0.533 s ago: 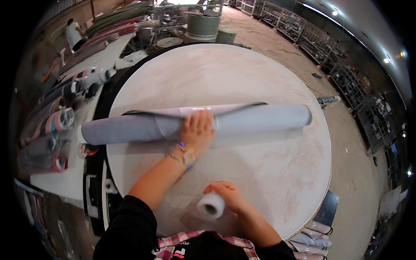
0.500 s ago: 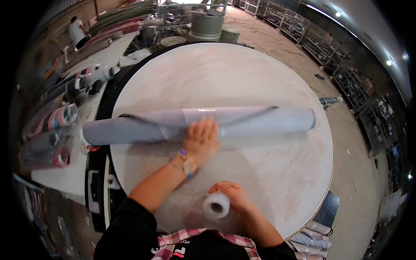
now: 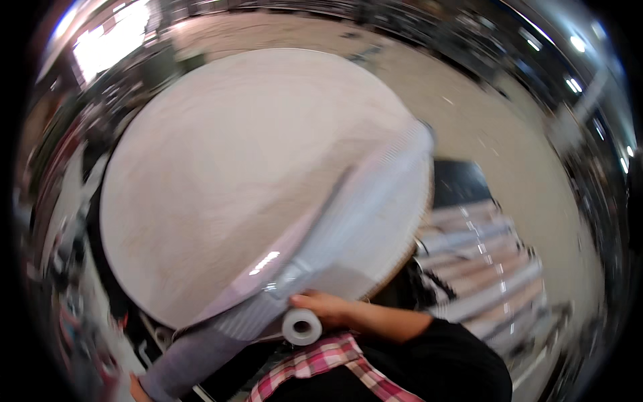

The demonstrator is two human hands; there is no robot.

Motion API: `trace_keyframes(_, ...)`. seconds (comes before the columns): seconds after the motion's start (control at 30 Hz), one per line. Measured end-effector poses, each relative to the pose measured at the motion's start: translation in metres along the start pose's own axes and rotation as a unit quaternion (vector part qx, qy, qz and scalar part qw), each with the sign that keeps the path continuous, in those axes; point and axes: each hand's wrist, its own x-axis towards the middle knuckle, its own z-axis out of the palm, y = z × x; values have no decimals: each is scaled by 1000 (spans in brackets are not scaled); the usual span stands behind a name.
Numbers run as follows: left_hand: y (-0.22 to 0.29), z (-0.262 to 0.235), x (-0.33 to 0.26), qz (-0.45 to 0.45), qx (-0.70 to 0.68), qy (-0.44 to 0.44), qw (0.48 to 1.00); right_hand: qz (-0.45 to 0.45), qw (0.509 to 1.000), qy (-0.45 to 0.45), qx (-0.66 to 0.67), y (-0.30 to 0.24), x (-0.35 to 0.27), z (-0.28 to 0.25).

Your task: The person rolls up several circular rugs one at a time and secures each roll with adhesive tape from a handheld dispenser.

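A long rolled-up mat (image 3: 351,221), pale grey and lilac, lies diagonally over the near right part of the round white tabletop (image 3: 221,134). Its near left end sticks out past the table edge, where my left hand (image 3: 137,390) grips it; only a blurred bit of that hand shows. A shiny clear band crosses the mat's middle. Close to that band, my right hand (image 3: 325,308) is closed on a small white roll of plastic film (image 3: 292,327), whose hollow core faces me. Some fingers of the right hand are hidden behind the film roll.
Several wrapped rolls (image 3: 485,261) lie side by side on a low stack right of the table, beside a dark flat panel (image 3: 462,184). A blurred side table (image 3: 70,214) with goods runs along the left. Racks (image 3: 449,50) line the far right beyond the concrete floor.
The mat has swung from lying across the table to a diagonal, its left end now near me. My left hand has moved from its middle to that end. The view has turned right.
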Motion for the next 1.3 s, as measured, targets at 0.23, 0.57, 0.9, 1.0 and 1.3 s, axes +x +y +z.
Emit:
trace_keyframes(0.23,-52,-11,-13,330,-10,228,916,-166,973,-58,151,35,2,-14)
trace_keyframes(0.57,125,19,-157,481,-117,193,847,-349,929,62,102,136,-204,-141)
trace_keyframes(0.9,286,299,-589,243,-237,-544,767,-380,568,657,319,335,-526,-325)
trace_keyframes(1.0,281,342,-658,371,41,-765,525,-238,558,731,314,364,-547,-321)
trace_keyframes(1.3,283,327,-626,527,178,-627,545,111,711,689,85,368,-461,-357)
